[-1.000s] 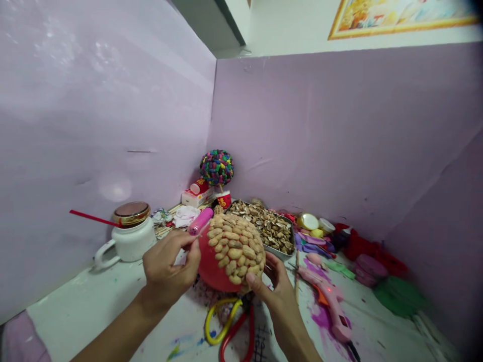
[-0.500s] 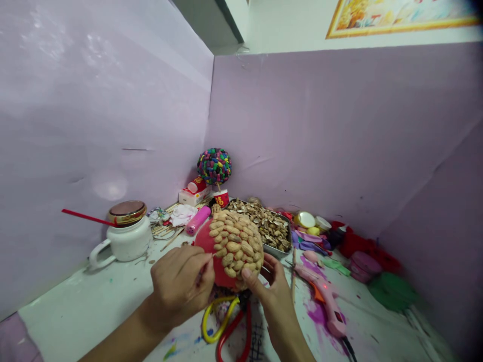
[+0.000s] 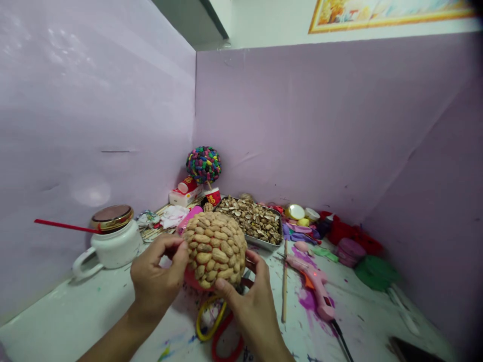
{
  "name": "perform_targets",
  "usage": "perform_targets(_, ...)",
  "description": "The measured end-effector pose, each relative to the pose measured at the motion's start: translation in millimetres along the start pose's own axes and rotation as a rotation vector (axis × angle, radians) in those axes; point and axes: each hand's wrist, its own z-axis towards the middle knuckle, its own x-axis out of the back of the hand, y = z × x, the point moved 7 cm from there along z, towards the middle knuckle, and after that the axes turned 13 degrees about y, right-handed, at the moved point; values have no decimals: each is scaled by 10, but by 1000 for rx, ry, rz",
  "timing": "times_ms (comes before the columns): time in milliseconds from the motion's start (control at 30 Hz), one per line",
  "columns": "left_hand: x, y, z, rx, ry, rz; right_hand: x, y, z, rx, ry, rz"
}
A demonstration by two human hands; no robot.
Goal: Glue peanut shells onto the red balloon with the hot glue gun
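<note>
In the head view, the peanut-covered ball (image 3: 217, 246) marks the clock's hub, just over the white table (image 3: 75, 311). At five, the right hand (image 3: 251, 301) holds it, half-curled, thumb in front. At eight, the left hand (image 3: 160, 274) bunches forefinger and thumb beside its edge; I can't tell whether their tips meet or pinch anything. A metal tray (image 3: 262, 243) of shells (image 3: 252, 216) sits at two, a pink glue gun (image 3: 320, 289) nearer four.

mug (image 3: 116, 250) left of peanut ball (image 3: 217, 249) | shells (image 3: 260, 223) in tray (image 3: 266, 245) behind ball | scissors (image 3: 198, 324) before ball | glue gun (image 3: 316, 286) right
</note>
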Motion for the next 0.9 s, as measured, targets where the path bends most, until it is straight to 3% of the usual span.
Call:
perform_targets(200,-61,-414,24,435,22,-26,-36,-7,-26,53,-55,-35)
perform_targets(400,-76,-816,74,682,155,-148,-116,-40,-68,62,-230,177)
perform_targets(600,-96,-980,94,728,185,-157,-156,-78,-101,58,-297,277)
perform_targets(900,-89,-958,99,697,167,-140,-156,-108,-95,29,-298,235)
